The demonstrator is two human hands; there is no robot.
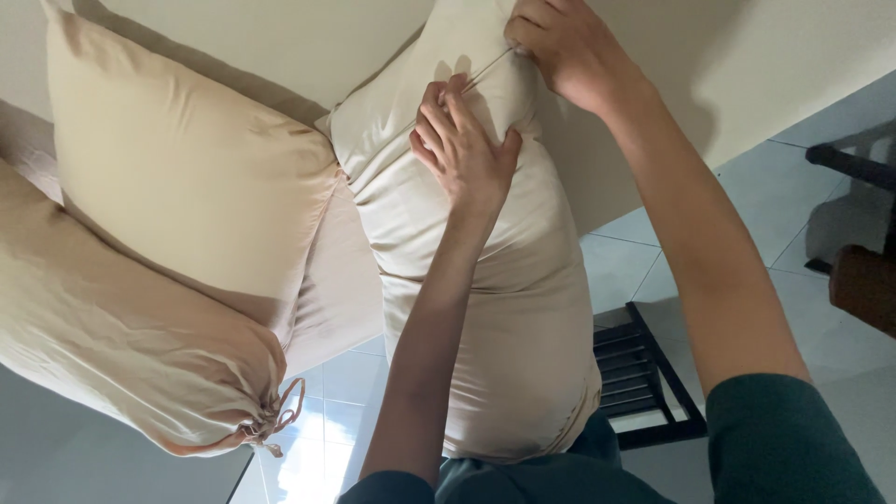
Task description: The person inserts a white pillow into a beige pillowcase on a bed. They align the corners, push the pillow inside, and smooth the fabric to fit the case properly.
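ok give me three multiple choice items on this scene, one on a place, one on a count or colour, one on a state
1. Where does the left hand rest?
A. on the white pillow held upright
B. on the dark slatted rack
C. on the floor tiles

2. What colour is the bolster with the tied drawstring end?
A. dark green
B. beige
C. blue

3. How is the right hand set at the pillow's top edge?
A. flat and open, off the fabric
B. fingers closed, pinching the fabric
C. out of view

Answers: 1 A, its palm and fingers press the pillow's upper face. 2 B, its cover is a warm beige like the square pillow next to it. 3 B, the fingers curl into a tight grip on the seam.
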